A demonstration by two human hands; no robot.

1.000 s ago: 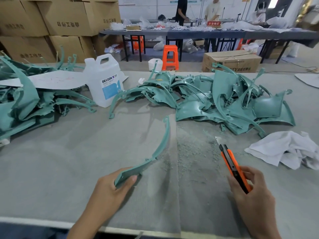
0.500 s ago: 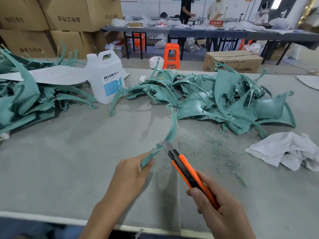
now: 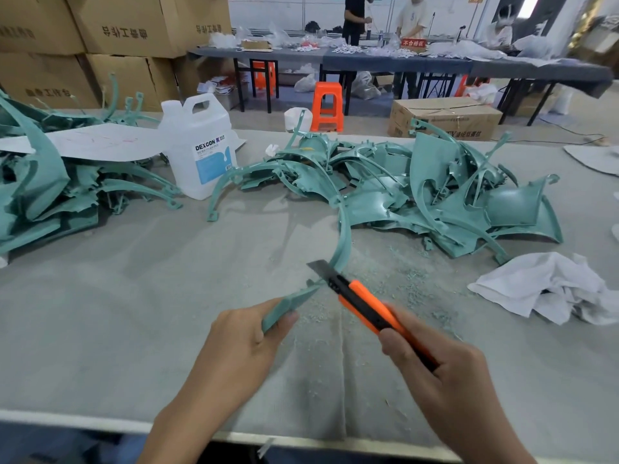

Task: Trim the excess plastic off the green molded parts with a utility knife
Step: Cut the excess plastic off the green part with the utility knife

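Observation:
My left hand (image 3: 241, 346) grips the near end of a long curved green molded part (image 3: 343, 242), which arcs up and away over the table. My right hand (image 3: 445, 380) holds an orange and black utility knife (image 3: 363, 304). Its extended blade lies against the part's edge just above my left thumb. A large heap of green parts (image 3: 435, 195) lies behind, and a second heap (image 3: 43, 189) sits at the left. Green shavings (image 3: 402, 262) are scattered on the grey table cover (image 3: 134, 296).
A white DEXCON jug (image 3: 201, 145) stands between the two heaps. A crumpled white cloth (image 3: 552, 286) lies at the right. Cardboard boxes (image 3: 117, 25) are stacked at the back left. An orange stool (image 3: 326, 105) and people at a long table stand beyond.
My right hand brought the knife from the right side of the table over to the part, and the blade now sits on its edge. My left hand raised the part more upright.

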